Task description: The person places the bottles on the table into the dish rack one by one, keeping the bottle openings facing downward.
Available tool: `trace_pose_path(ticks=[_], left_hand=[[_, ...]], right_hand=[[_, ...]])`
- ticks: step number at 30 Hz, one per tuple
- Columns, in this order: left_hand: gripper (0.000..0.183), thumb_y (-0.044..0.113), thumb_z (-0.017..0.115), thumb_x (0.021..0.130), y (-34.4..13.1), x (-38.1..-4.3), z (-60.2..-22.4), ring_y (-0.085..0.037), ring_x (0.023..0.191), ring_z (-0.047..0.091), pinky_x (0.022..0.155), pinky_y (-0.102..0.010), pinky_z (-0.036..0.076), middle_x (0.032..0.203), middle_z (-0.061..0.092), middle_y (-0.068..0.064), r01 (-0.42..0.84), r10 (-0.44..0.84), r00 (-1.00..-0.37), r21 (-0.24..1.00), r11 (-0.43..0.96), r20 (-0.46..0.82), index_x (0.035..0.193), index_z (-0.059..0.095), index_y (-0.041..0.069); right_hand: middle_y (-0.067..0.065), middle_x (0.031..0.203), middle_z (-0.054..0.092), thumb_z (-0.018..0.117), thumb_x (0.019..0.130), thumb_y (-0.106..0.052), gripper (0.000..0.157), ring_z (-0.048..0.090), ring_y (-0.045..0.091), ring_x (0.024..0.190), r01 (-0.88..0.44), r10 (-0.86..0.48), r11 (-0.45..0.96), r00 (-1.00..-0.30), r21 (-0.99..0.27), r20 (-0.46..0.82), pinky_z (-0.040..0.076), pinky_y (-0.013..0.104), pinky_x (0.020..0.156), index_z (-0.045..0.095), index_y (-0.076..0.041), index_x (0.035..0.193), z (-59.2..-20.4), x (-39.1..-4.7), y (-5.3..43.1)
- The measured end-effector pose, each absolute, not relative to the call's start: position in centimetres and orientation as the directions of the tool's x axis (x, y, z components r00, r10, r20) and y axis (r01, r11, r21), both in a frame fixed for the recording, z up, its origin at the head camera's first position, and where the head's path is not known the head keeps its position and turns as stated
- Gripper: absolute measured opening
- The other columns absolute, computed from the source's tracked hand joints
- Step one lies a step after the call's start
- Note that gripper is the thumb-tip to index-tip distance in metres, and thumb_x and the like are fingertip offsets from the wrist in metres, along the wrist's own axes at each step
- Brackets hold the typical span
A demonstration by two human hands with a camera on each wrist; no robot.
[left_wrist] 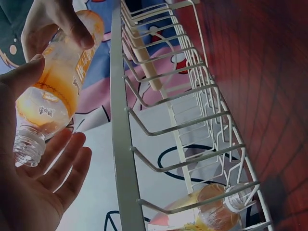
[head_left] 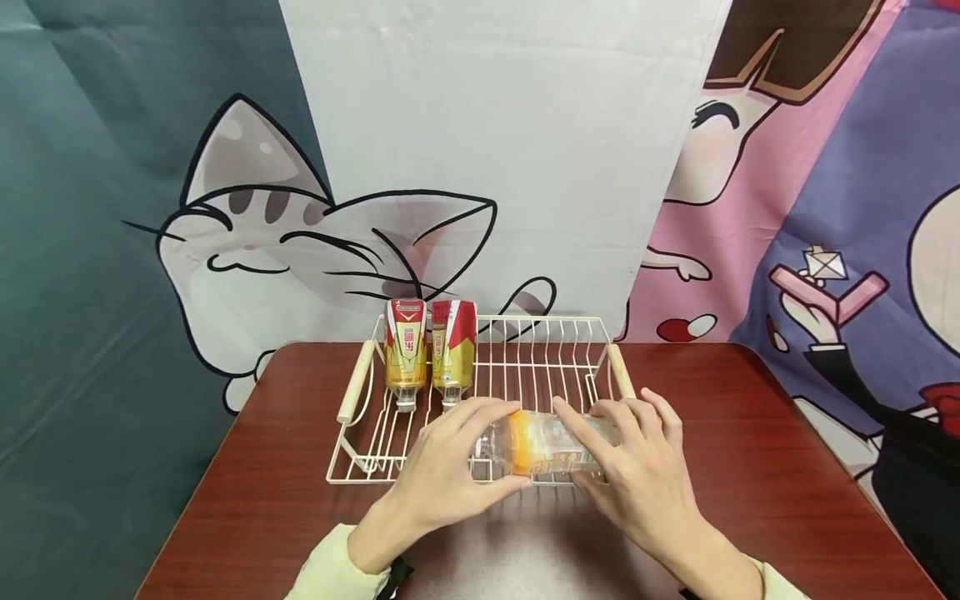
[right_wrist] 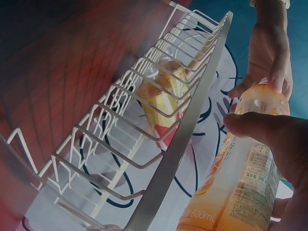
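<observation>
A clear plastic bottle [head_left: 566,442] with an orange band lies sideways between my two hands, above the front of a white wire dish rack [head_left: 540,317]. My left hand [head_left: 446,471] holds its neck end, thumb and fingers on opposite sides; the clear ridged neck [left_wrist: 30,147] shows in the left wrist view. Toward the base, my right hand [head_left: 645,471] grips the body, its thumb [right_wrist: 250,126] across the side in the right wrist view. Small print and "500mL" are visible on the bottle [right_wrist: 231,187] there. Palms hide parts of it.
Two bottles with red and yellow labels [head_left: 406,337] [head_left: 455,337] stand neck-down in the rack's left side. Wooden handles [head_left: 357,379] flank the rack. It sits on a reddish-brown table [head_left: 262,500], before a cartoon-printed cloth [head_left: 510,125].
</observation>
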State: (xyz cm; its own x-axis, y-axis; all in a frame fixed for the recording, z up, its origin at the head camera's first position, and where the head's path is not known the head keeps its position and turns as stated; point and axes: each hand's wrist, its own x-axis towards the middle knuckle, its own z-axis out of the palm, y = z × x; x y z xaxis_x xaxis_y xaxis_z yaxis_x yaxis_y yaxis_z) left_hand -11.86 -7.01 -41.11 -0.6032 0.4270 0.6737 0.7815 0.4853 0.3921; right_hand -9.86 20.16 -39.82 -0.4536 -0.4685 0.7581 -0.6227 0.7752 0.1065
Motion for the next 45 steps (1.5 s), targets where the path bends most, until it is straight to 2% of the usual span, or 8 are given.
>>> trace_pose_path(ticks=[16,19,21,25,32,38,41,45], left_hand=[[0.082,0.029,0.105,0.073,-7.0,-11.3,-41.2,-0.018,0.112,0.076,0.095,-0.030,0.063,0.127,0.077,-0.005,0.795,0.409,-0.594,0.427,0.430,0.693,0.143,0.068,0.007],[0.083,0.028,0.106,0.071,-6.9,-11.3,-41.3,-0.018,0.110,0.077,0.095,-0.031,0.064,0.126,0.078,-0.005,0.794,0.394,-0.591,0.423,0.436,0.704,0.142,0.068,0.007],[0.084,0.027,0.106,0.070,-6.9,-11.3,-41.4,-0.018,0.110,0.077,0.096,-0.032,0.064,0.125,0.078,-0.006,0.786,0.373,-0.600,0.434,0.441,0.707,0.143,0.068,0.008],[0.083,0.025,0.106,0.071,-7.0,-11.0,-41.5,-0.015,0.102,0.076,0.090,-0.033,0.064,0.116,0.080,-0.001,0.734,0.307,-0.665,0.520,0.436,0.681,0.144,0.068,0.011],[0.072,0.030,0.103,0.077,-6.9,-10.3,-41.5,-0.011,0.101,0.074,0.095,-0.038,0.059,0.111,0.081,0.008,0.512,0.154,-0.858,0.798,0.318,0.490,0.141,0.073,0.019],[0.064,0.013,0.092,0.089,-6.1,-10.0,-41.6,-0.020,0.103,0.076,0.088,-0.034,0.066,0.121,0.077,-0.014,0.236,0.236,-0.933,0.957,-0.167,0.271,0.143,0.064,-0.006],[0.069,0.014,0.083,0.098,-5.7,-9.8,-41.8,-0.020,0.110,0.073,0.094,-0.031,0.064,0.128,0.071,-0.015,0.054,0.332,-0.926,0.933,-0.356,0.180,0.151,0.051,-0.015],[0.070,0.020,0.071,0.107,-5.3,-9.3,-42.2,-0.019,0.115,0.071,0.104,-0.031,0.060,0.134,0.068,-0.012,-0.185,0.456,-0.887,0.849,-0.495,0.073,0.159,0.039,-0.015]], right_hand=[[0.011,0.111,0.070,0.106,0.040,-0.018,0.106,0.061,0.039,0.101,-0.659,-0.431,0.746,-0.369,0.095,0.823,0.035,0.062,0.109,0.077,-0.019,0.142,-40.1,-10.3,20.3],[0.013,0.113,0.070,0.101,0.056,-0.027,0.093,0.061,0.040,0.103,-0.670,-0.424,0.738,-0.368,0.080,0.828,0.034,0.060,0.112,0.075,-0.016,0.145,-40.0,-10.2,20.2],[0.015,0.116,0.070,0.093,0.078,-0.043,0.077,0.062,0.041,0.107,-0.677,-0.406,0.734,-0.369,0.057,0.836,0.032,0.057,0.116,0.073,-0.014,0.146,-39.8,-10.1,20.1],[0.024,0.124,0.068,0.070,0.101,-0.066,0.074,0.059,0.047,0.118,-0.708,-0.299,0.706,-0.329,-0.024,0.896,0.025,0.046,0.123,0.071,-0.005,0.143,-39.2,-10.1,19.8],[0.029,0.130,0.064,0.086,0.093,-0.058,0.095,0.056,0.033,0.137,-0.832,0.093,0.518,-0.179,-0.201,0.979,0.034,0.039,0.122,0.051,0.018,0.136,-38.6,-10.6,19.1],[0.025,0.145,0.056,0.099,0.084,-0.011,0.099,0.054,0.031,0.139,-0.894,0.298,-0.033,-0.436,-0.447,0.849,0.039,0.033,0.121,0.036,0.014,0.156,-39.3,-10.2,19.5],[0.020,0.147,0.054,0.091,0.087,0.005,0.097,0.056,0.027,0.137,-0.786,0.248,-0.249,-0.616,-0.565,0.748,0.044,0.031,0.120,0.033,0.004,0.165,-39.3,-9.8,19.4],[0.015,0.147,0.057,0.080,0.098,0.002,0.088,0.063,0.021,0.131,-0.584,0.108,-0.384,-0.798,-0.715,0.593,0.053,0.031,0.114,0.030,-0.004,0.170,-39.0,-9.6,18.9]])
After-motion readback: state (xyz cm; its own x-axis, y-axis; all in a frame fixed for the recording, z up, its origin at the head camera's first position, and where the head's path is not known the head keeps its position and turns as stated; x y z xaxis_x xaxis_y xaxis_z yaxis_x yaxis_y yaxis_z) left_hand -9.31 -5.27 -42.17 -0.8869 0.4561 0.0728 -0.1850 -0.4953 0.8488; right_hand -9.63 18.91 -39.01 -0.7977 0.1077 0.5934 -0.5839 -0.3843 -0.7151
